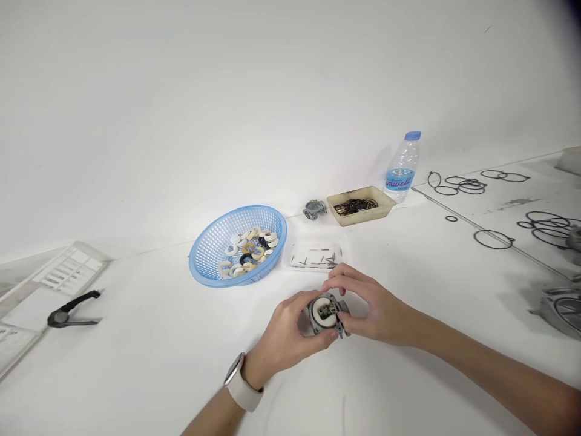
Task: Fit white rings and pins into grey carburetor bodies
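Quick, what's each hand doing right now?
Left hand: closed around the side of the small metal housing.
Right hand: thumb and fingers at the housing's other side; whether it grips anything can't be told.

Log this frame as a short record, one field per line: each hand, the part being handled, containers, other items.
left hand: grips grey metal housing
right hand: fingers at the housing's edge
housing contents: white ring around a small mechanism, detail unclear
blue mesh basket: C-shaped pieces, mostly white or cream
shallow clear tray: thin pins
beige tray: dark rings
other items: water bottle, second housing, black-handled tool
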Demonstrator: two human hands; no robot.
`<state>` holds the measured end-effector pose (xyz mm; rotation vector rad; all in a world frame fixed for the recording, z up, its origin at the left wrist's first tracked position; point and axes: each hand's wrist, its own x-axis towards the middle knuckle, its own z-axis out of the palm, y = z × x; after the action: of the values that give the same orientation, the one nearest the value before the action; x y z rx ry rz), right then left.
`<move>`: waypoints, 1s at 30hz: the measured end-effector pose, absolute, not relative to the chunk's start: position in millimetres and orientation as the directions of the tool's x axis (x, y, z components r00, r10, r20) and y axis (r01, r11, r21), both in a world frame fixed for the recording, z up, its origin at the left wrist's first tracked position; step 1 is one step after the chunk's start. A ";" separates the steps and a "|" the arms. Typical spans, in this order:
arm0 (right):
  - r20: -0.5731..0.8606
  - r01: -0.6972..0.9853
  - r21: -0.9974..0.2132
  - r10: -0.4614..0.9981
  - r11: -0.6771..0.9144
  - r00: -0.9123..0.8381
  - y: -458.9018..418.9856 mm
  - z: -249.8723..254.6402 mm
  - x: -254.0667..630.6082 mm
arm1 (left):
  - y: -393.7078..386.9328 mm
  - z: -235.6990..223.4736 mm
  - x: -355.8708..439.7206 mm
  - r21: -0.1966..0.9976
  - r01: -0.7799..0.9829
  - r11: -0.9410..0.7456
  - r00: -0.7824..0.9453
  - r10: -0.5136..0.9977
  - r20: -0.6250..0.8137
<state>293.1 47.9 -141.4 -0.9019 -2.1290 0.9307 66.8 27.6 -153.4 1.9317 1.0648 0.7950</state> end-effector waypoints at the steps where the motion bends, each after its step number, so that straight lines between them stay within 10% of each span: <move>1: 0.270 0.323 -0.793 0.773 0.516 -0.574 47.7 -141.2 293.2 | 27.6 -153.1 66.9 0.853 0.390 -0.347 0.459 0.876 0.147; 30: 0.311 0.302 -0.785 0.766 0.540 -0.562 46.4 -146.3 291.1 | 28.8 -152.1 66.9 0.847 0.393 -0.359 0.477 0.867 0.146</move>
<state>291.1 46.4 -146.3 -0.8593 -2.1212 0.9112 66.9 28.8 -152.1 1.9478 1.0446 0.7732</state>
